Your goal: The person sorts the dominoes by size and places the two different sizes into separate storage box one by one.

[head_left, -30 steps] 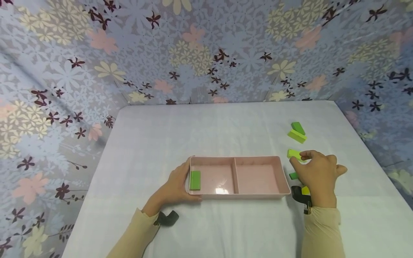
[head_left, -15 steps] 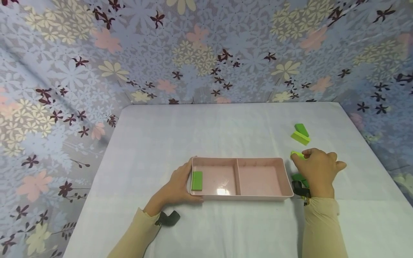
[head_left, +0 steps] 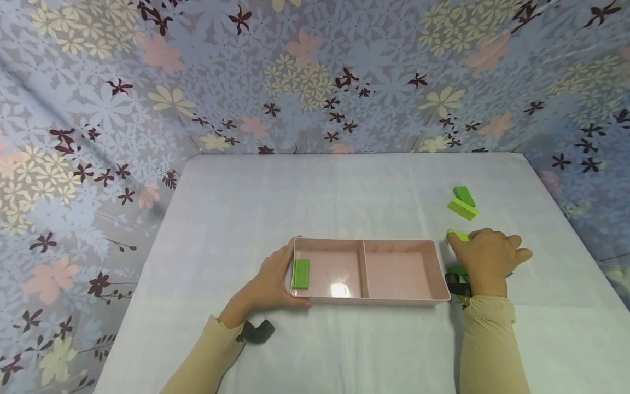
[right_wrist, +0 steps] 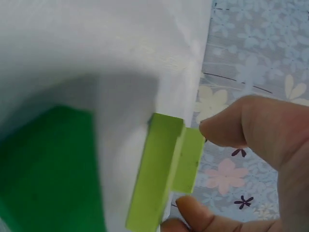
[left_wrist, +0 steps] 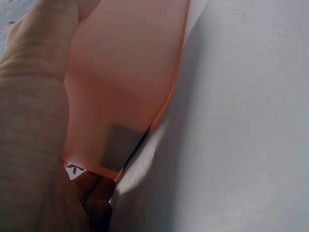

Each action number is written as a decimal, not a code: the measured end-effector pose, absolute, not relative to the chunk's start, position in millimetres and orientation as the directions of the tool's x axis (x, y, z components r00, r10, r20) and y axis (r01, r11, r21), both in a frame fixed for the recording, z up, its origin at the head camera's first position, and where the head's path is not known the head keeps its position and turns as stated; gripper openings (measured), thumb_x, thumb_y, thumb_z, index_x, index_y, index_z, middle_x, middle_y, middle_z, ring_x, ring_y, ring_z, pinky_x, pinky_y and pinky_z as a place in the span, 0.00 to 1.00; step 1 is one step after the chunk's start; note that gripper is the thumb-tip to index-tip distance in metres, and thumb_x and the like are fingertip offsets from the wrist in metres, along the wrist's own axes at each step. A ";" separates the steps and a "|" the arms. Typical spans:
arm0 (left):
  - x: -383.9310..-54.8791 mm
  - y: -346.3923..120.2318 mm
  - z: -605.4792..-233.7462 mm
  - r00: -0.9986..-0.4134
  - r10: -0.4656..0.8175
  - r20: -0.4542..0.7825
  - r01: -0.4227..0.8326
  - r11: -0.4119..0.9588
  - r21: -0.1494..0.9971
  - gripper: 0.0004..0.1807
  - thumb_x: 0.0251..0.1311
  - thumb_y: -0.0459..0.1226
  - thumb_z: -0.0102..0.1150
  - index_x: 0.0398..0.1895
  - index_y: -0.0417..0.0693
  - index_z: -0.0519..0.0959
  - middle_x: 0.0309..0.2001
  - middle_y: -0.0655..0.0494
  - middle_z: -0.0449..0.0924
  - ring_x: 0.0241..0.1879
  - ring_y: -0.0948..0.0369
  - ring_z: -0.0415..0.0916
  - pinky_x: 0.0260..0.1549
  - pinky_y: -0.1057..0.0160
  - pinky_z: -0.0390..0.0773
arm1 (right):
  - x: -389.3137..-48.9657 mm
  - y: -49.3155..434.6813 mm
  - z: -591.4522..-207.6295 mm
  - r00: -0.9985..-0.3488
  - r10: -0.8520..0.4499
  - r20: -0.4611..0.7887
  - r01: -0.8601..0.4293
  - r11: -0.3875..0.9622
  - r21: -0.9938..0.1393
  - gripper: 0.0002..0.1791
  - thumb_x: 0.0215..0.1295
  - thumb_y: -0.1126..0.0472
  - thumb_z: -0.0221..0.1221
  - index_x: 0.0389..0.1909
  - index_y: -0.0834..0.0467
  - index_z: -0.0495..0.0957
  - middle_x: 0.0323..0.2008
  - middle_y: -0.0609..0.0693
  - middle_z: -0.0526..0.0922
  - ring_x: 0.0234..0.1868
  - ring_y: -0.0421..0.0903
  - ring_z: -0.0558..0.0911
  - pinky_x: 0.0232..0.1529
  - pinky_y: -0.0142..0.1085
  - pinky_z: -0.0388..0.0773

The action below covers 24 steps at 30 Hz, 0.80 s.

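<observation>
A pink two-compartment tray [head_left: 401, 302] lies in front of me. My left hand [head_left: 270, 282] grips its left end, thumb along the near wall and fingers behind. In the left wrist view that hand [left_wrist: 34, 96] covers part of the tray wall [left_wrist: 125, 63]. A green block [head_left: 301, 273] lies at the left of the left compartment. My right hand [head_left: 484, 257] is over a yellow-green block [head_left: 459, 235] right of the tray. In the right wrist view, thumb and fingertips stand apart beside this block [right_wrist: 157, 174]; contact is unclear.
Behind the right hand lie a second yellow-green block [head_left: 462, 209] and a green block [head_left: 464, 196]. Another green block [head_left: 458, 270] is partly hidden by the right wrist's black camera mount [head_left: 458, 284]. A flowered cloth [head_left: 305, 82] hangs behind the white table [head_left: 295, 186].
The right hand has lowered slightly over the yellow-green block, its index finger drawing down behind the thumb. The left hand stays on the tray. The whole view has shifted a little.
</observation>
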<state>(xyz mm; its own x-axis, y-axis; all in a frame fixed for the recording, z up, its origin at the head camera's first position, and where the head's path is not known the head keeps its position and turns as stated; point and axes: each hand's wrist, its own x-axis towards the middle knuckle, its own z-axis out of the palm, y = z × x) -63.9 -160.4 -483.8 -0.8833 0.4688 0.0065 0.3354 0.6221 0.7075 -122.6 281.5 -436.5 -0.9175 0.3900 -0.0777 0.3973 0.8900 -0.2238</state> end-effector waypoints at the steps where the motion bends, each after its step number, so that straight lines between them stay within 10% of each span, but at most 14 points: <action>1: -63.9 -160.4 -483.5 -0.883 0.470 0.012 0.339 0.620 0.707 0.74 0.27 0.67 0.73 0.76 0.58 0.37 0.72 0.66 0.50 0.68 0.60 0.51 0.65 0.45 0.51 | -122.7 281.8 -436.5 -0.914 0.396 -0.084 0.405 0.888 -0.217 0.45 0.56 0.29 0.49 0.45 0.71 0.77 0.44 0.77 0.71 0.51 0.76 0.60 0.46 0.70 0.47; 24: -64.1 -161.2 -483.1 -0.875 0.482 0.036 0.368 0.615 0.698 0.74 0.28 0.70 0.69 0.76 0.55 0.39 0.72 0.64 0.52 0.67 0.60 0.53 0.63 0.45 0.54 | -124.0 280.4 -441.1 -0.891 0.428 -0.150 0.449 0.880 -0.156 0.51 0.54 0.25 0.48 0.49 0.74 0.74 0.46 0.76 0.72 0.54 0.76 0.59 0.53 0.70 0.46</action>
<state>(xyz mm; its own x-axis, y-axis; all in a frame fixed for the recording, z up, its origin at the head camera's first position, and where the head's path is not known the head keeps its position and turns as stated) -64.1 -161.2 -483.1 -0.8753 0.4823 0.0363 0.3676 0.6145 0.6980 -124.0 280.4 -441.1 -0.8911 0.4282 -0.1504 0.4491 0.8797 -0.1562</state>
